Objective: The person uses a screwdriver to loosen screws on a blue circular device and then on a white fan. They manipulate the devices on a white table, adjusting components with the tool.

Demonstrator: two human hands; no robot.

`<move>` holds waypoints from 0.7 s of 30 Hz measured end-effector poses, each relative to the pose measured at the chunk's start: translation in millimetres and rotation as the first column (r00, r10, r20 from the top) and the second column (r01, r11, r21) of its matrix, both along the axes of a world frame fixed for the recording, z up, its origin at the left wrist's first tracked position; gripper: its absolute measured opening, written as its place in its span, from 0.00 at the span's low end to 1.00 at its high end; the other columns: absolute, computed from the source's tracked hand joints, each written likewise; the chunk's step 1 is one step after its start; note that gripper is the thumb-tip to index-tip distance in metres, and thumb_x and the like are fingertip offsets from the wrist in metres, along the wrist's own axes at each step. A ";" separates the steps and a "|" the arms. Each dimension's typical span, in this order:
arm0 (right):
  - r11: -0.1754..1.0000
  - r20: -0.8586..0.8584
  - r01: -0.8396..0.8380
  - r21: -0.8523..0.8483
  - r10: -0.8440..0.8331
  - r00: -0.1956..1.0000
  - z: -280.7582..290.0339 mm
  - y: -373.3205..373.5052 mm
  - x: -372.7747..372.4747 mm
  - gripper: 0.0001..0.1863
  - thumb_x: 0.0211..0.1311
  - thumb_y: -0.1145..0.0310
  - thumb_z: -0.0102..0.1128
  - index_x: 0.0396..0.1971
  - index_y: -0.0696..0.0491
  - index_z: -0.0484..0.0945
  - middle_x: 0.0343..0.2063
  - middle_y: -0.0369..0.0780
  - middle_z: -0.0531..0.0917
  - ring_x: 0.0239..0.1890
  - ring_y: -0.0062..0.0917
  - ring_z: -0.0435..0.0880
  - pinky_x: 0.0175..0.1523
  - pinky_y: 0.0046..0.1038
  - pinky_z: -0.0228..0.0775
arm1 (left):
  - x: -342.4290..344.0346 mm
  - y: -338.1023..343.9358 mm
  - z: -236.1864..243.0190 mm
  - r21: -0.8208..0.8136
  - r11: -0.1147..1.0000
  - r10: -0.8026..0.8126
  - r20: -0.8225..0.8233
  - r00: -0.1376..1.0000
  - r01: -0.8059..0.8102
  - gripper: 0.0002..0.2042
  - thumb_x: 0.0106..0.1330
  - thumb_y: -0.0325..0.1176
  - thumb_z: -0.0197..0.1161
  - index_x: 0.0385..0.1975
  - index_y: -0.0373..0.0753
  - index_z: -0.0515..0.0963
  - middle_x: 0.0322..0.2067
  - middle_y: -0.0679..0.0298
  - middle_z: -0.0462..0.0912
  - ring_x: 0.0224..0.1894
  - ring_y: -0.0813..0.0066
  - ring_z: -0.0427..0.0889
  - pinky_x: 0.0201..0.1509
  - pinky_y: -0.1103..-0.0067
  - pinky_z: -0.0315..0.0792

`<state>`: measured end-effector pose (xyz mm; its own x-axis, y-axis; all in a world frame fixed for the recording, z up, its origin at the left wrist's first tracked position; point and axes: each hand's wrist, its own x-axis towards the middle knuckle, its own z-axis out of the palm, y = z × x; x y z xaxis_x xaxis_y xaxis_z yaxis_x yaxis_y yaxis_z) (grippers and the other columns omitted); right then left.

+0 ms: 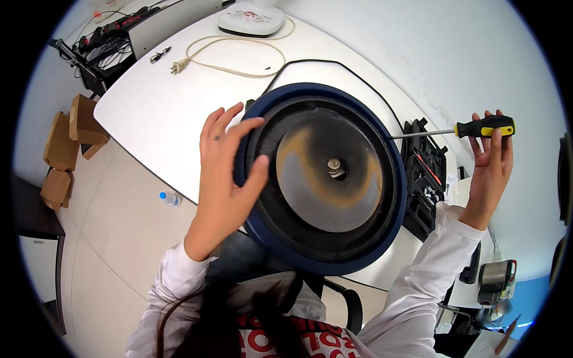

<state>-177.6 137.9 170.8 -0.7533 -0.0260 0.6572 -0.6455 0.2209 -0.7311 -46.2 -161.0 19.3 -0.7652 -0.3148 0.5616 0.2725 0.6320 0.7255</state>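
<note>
Left hand is spread, right hand grips the screwdriver, and the mid-frame metal plate seems still fitted

The round plate looks matt metal, the screwdriver handle plastic

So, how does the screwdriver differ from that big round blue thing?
The screwdriver is long and slim; the round blue thing is broad and circular. The screwdriver has a black and yellow handle, while the round thing has a blue rim and a stained grey disc. The right hand grips the screwdriver; the left hand is spread at the round thing's edge. Both have black parts.
</note>
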 end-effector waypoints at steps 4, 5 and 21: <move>1.000 0.022 0.011 0.008 -0.011 1.000 -13.4 9.0 -13.2 0.22 0.65 0.65 0.48 0.55 0.61 0.61 0.50 0.50 0.71 0.51 0.40 0.74 0.54 0.38 0.69 | -8.5 -3.5 -15.8 0.318 0.927 -0.196 -0.050 0.979 0.201 0.22 0.58 0.33 0.54 0.54 0.38 0.66 0.60 0.53 0.58 0.64 0.56 0.54 0.64 0.68 0.50; 0.999 0.013 0.032 0.021 -0.032 0.999 -13.8 11.4 -13.7 0.22 0.65 0.65 0.48 0.55 0.61 0.61 0.50 0.50 0.71 0.51 0.40 0.74 0.54 0.38 0.70 | -10.6 -2.3 -16.9 0.386 0.889 -0.232 -0.083 0.969 0.245 0.22 0.59 0.34 0.53 0.55 0.37 0.66 0.60 0.53 0.58 0.64 0.57 0.55 0.64 0.69 0.51; 0.997 0.012 0.033 0.065 -0.034 0.999 -17.9 23.2 -24.3 0.24 0.65 0.62 0.47 0.56 0.61 0.60 0.51 0.50 0.70 0.54 0.40 0.72 0.55 0.35 0.68 | -11.7 -5.1 -16.9 0.306 0.931 -0.209 -0.006 0.978 0.200 0.21 0.61 0.38 0.50 0.53 0.37 0.67 0.60 0.52 0.57 0.62 0.58 0.57 0.63 0.70 0.54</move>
